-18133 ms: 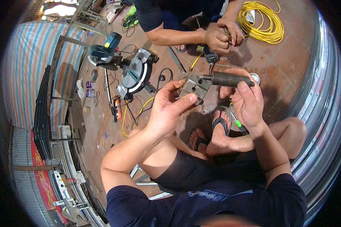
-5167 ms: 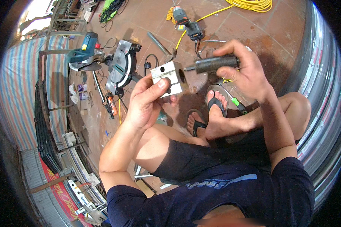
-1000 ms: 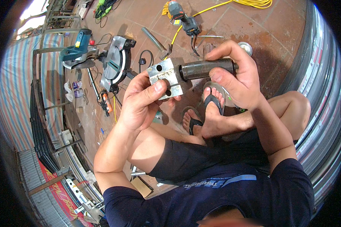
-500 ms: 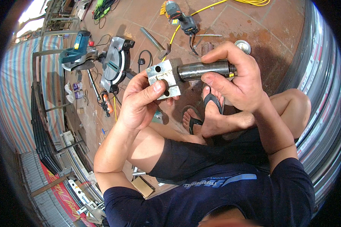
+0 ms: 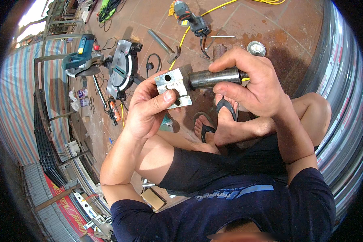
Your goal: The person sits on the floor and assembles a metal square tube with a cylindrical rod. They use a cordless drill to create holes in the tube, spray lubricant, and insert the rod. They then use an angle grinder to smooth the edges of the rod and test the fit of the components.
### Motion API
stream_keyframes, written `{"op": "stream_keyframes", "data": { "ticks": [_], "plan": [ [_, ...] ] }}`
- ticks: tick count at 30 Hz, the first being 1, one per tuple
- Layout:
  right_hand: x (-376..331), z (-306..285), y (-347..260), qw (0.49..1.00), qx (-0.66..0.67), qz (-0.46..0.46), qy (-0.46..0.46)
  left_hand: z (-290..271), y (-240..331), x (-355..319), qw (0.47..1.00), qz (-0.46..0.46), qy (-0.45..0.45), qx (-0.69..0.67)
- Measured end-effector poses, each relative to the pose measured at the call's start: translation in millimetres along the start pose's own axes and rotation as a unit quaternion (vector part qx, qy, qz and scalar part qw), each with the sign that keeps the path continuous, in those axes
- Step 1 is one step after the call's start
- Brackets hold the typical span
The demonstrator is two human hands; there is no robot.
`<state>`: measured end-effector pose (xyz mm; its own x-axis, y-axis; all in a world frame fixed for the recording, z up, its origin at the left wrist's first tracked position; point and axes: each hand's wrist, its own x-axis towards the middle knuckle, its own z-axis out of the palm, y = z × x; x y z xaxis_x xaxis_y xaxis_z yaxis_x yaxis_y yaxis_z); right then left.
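Held up in front of me, my left hand (image 5: pixel 146 105) grips a silver metal block (image 5: pixel 174 77) with round holes, the thumb pressed on its face. My right hand (image 5: pixel 259 82) is closed on a dark steel cylinder (image 5: pixel 213 78), thumb below and fingers above. This cylinder lies roughly level, its left end close by the block's right side; whether they touch I cannot tell. A thinner, ridged end of it shows near my right palm.
Beyond my hands a miter saw (image 5: pixel 123 69), a cordless power tool (image 5: pixel 194 22), a steel tube (image 5: pixel 160 41) and a round can (image 5: pixel 256 49) rest on the tiled floor. A yellow cable (image 5: pixel 184 39) runs across it. Long wrapped profiles (image 5: pixel 341 88) are stacked at the right.
The block in my left hand has tilted and shifted slightly left. My right hand and the cylinder have moved slightly left, and more of the cylinder's thinner end shows.
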<state>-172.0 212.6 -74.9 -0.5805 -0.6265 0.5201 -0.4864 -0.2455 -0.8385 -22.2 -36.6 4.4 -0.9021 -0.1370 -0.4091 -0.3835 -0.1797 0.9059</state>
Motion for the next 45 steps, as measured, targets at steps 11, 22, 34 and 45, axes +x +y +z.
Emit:
{"op": "stream_keyframes", "data": {
  "ticks": [11, 22, 34, 45],
  "plan": [
    [7, 3, 8, 0.978, -0.066, -0.195, 0.013, -9, 1, 0, 0.988, 0.14, 0.0, 0.072],
    [6, 12, -5, 0.979, -0.093, -0.173, 0.046, -29, -1, 17, 0.89, 0.375, -0.02, 0.26],
    [4, 9, 3, 0.986, -0.071, -0.153, 0.012, -25, 7, 11, 0.84, 0.406, -0.022, 0.36],
    [-4, 15, 6, 0.999, -0.036, -0.04, -0.008, -26, -11, -7, 0.908, 0.272, 0.031, 0.318]
  ]
}}
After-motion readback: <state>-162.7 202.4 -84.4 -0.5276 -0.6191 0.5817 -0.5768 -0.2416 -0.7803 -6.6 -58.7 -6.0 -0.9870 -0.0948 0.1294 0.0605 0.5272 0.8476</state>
